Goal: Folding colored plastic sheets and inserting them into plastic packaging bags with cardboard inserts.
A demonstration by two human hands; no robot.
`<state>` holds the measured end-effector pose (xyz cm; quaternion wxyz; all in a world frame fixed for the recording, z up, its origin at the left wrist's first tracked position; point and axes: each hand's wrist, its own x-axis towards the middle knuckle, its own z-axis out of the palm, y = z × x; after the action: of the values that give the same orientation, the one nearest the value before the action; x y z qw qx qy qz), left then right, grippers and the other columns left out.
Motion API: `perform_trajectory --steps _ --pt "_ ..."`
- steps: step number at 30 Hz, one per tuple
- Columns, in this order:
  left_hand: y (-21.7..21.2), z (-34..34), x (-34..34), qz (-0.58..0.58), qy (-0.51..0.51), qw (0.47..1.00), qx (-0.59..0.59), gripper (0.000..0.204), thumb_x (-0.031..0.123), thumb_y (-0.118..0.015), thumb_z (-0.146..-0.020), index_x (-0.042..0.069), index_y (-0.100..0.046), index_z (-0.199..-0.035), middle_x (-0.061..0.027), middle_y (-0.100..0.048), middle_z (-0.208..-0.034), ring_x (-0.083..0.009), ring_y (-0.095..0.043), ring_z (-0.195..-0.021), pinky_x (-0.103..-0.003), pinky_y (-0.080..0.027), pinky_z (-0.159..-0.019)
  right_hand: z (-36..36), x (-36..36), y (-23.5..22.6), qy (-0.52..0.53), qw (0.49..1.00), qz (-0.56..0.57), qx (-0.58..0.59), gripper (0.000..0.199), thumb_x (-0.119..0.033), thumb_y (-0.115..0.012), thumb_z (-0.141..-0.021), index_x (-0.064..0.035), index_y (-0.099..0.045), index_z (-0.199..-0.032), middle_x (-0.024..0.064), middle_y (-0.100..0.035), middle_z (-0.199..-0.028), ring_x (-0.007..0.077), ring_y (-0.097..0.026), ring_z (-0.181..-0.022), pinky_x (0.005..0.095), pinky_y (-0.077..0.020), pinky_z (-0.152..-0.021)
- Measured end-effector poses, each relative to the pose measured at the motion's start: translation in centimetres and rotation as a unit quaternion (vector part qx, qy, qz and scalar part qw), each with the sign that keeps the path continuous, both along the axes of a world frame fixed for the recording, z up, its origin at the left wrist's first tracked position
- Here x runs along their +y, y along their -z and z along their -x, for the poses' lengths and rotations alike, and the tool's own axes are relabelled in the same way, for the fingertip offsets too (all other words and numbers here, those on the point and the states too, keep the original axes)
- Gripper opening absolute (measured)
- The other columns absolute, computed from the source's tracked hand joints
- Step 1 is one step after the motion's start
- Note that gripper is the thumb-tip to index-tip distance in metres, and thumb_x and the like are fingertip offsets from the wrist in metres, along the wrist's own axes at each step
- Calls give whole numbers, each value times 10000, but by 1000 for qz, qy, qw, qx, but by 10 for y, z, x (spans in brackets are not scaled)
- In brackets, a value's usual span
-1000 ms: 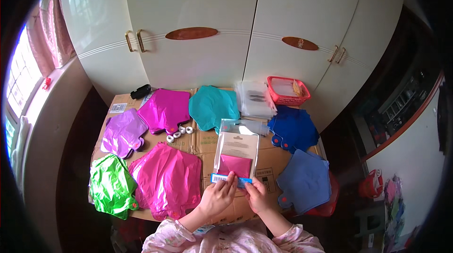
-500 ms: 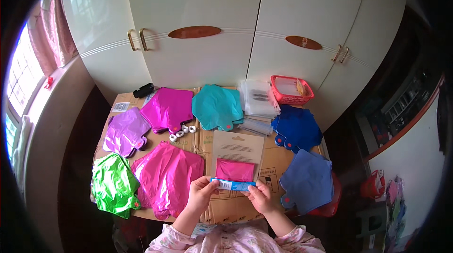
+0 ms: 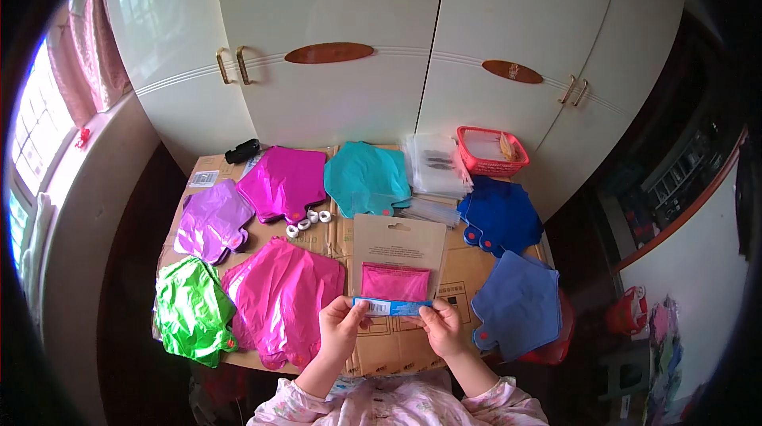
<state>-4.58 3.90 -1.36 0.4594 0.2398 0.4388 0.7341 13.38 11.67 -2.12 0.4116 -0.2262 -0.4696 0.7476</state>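
Note:
Between my two hands I hold a flat clear package with a cardboard backing card (image 3: 397, 239), a folded pink foil piece (image 3: 395, 283) and a blue label strip (image 3: 406, 309) along its near edge. My left hand (image 3: 343, 326) pinches the strip's left end, thumb on top. At the right end, my right hand (image 3: 441, 326) grips it the same way. The package is raised over the cardboard-covered table (image 3: 397, 354). To its left lies a large stack of pink foil balloons (image 3: 284, 299); to its right is a stack of slate-blue ones (image 3: 517, 307).
Around the table lie green (image 3: 192, 311), lilac (image 3: 211, 222), magenta (image 3: 282, 180), teal (image 3: 367, 176) and dark blue (image 3: 502, 215) foil stacks. Small white rolls (image 3: 304, 224), clear bags (image 3: 432, 168), a red basket (image 3: 492, 168) and a black object (image 3: 242, 151) sit toward the back. Cabinet doors (image 3: 333, 108) rise behind.
The package has moved slightly away from me and a little left, still between both hands. My right hand has shifted slightly right along its edge. The stacks stay put.

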Motion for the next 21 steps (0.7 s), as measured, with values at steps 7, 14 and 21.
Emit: perform_trajectory --steps 7,14,21 --pt "-3 -4 1 -10 -13 1000 0 169 95 -651 -910 36 -590 -765 -38 -634 -699 -90 -582 -577 -224 -463 -533 0 -3 -3 31 999 -40 -11 187 -138 -523 -984 33 -596 -991 60 -647 -961 161 -643 -935 334 -534 -882" --pt "-4 -8 0 -13 -28 999 -9 215 102 -666 -899 52 -560 -719 -43 -638 -701 -90 -581 -570 -228 -466 -524 2 -5 0 109 988 -80 -71 171 -169 -572 -964 -24 -622 -889 -71 -531 -734 12 -412 -639 193 -338 -570" --pt "1 -6 2 -17 -2 1000 -26 146 69 -680 -878 48 -571 -783 -50 -661 -747 -93 -606 -639 -234 -494 -576 4 -5 0 133 983 -96 -79 198 -183 -595 -953 -41 -601 -815 -104 -420 -652 6 -338 -591 201 -284 -522"
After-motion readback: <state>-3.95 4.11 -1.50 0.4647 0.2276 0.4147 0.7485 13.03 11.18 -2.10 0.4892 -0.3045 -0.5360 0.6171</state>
